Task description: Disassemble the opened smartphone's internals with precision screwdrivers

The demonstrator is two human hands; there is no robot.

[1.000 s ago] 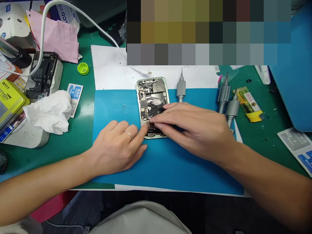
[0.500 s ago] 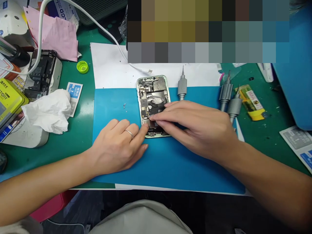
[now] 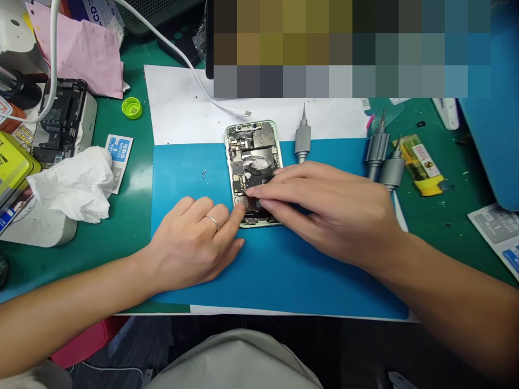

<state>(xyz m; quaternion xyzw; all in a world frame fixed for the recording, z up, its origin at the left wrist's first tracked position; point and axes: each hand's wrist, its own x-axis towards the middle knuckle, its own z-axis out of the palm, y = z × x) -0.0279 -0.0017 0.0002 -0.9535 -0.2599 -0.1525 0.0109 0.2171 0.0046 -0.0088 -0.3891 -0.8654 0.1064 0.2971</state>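
Green bench, blue mat [image 3: 194, 178] at centre: opened phone [image 3: 253, 156] at 12 o'clock of both hands. I read component seating as underway; next calls for steady fingertip pressure. Right hand [image 3: 332, 213], fingers pressed together, covers its lower half; left hand [image 3: 194, 243], loosely spread, braces its 7 o'clock corner.
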